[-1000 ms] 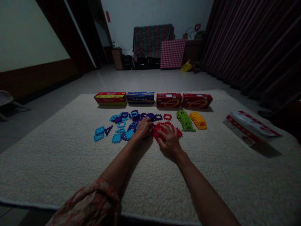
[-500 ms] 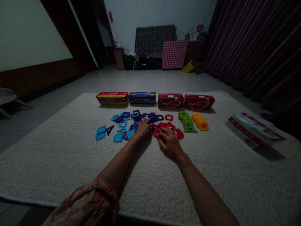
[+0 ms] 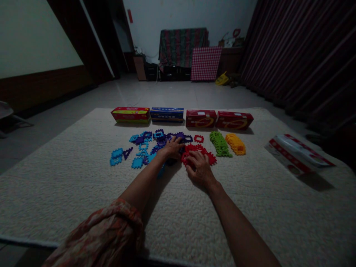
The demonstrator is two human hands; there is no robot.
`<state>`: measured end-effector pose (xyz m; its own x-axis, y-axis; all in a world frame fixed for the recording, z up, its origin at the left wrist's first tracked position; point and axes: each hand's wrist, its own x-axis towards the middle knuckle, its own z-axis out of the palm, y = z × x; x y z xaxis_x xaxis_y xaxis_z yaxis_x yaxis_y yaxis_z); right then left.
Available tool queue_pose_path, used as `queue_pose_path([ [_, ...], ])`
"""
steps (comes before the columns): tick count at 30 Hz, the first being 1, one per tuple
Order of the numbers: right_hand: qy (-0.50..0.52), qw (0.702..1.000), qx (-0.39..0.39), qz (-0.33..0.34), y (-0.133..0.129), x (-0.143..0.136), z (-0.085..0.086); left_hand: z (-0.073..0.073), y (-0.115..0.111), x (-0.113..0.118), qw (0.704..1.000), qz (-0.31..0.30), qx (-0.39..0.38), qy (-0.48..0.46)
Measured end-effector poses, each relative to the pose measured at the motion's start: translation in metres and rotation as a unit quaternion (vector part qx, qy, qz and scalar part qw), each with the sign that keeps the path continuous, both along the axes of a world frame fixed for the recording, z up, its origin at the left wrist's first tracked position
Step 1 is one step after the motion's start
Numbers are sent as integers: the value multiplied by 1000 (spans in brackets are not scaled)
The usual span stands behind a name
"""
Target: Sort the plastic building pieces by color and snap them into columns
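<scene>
My left hand rests over the pile of purple interlocking toy pieces, its fingers spread and reaching toward the red ones. Beside it, my right hand lies on the red interlocking pieces with fingers apart and slightly bent. Both palms face down, so what lies under them is hidden. Light-blue pieces are scattered to the left, some mixed with purple. A single red square frame sits just beyond the red pile. Right of the red pile are a green stack and a yellow stack.
Behind the pieces stand a red-and-yellow box, a blue box and two dark-red boxes. A red-and-white package lies at the right on the quilted mat. A checked cloth hangs at the back.
My left hand has shifted slightly and its fingers stretch further right, toward the red pieces. My right hand stays on the red pile. The view has moved a little.
</scene>
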<state>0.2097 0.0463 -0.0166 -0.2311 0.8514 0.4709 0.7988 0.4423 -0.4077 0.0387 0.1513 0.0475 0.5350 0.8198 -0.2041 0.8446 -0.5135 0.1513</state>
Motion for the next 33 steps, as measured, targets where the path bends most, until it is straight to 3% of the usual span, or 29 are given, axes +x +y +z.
queue_pose_path([
  [6,0,1000,-7,0,-1,0,2,7,-4,-8,999,11,7,32],
  [16,5,1000,-6,-6,-1,-1,1,13,-9,-53,993,105,22,53],
  [21,5,1000,-16,-7,-1,0,-1,10,16,-19,994,65,87,-17],
  [26,1,1000,-10,-1,0,0,-1,-6,50,26,998,23,63,-15],
  [29,3,1000,-9,0,-1,0,1,-14,56,29,999,17,45,12],
  [33,6,1000,-8,2,-2,-1,2,-20,51,14,997,36,65,21],
])
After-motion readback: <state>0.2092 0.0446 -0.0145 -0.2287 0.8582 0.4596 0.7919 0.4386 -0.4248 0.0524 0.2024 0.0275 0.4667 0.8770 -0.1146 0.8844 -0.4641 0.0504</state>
